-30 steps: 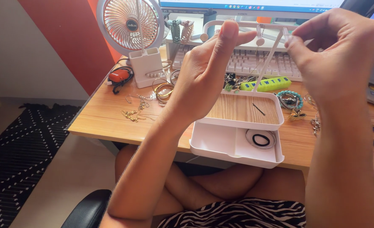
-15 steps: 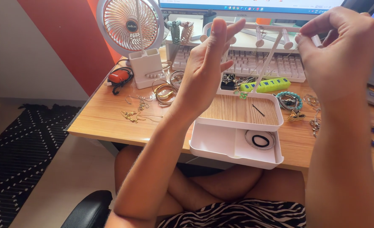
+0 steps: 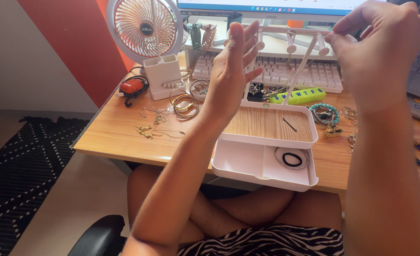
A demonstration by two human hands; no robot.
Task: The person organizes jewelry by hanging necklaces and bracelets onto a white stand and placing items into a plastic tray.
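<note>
Both hands are hovering high over the counter point(image 3: 115, 137) right now. The left hand point(image 3: 231, 78) is standing upright, palm side-on, fingers point(image 3: 240, 38) straight and loosely spread, holding nothing that can be seen. The right hand point(image 3: 383, 52) is curling over to the right, its thumb and forefinger pinching together near the white hanging rack point(image 3: 295, 35); a thin chain point(image 3: 293, 66) is trailing down by the rack's pegs, but it is too fine to tell whether the pinch actually has it. The right hand's top edge is running out of view.

Below, the white jewellery organiser point(image 3: 267, 142) is sitting at the counter's near edge, its wooden tray carrying a thin dark pin point(image 3: 290, 124), its lower drawer pulled out with a black ring point(image 3: 293, 158) inside. The left hand is hiding part of the rack and of the keyboard point(image 3: 290, 68). A green pill box point(image 3: 297, 96) is lying behind the organiser, gold bangles point(image 3: 185, 102) and tangled chains point(image 3: 148, 125) to the left, a white fan point(image 3: 143, 28) beyond them.
</note>
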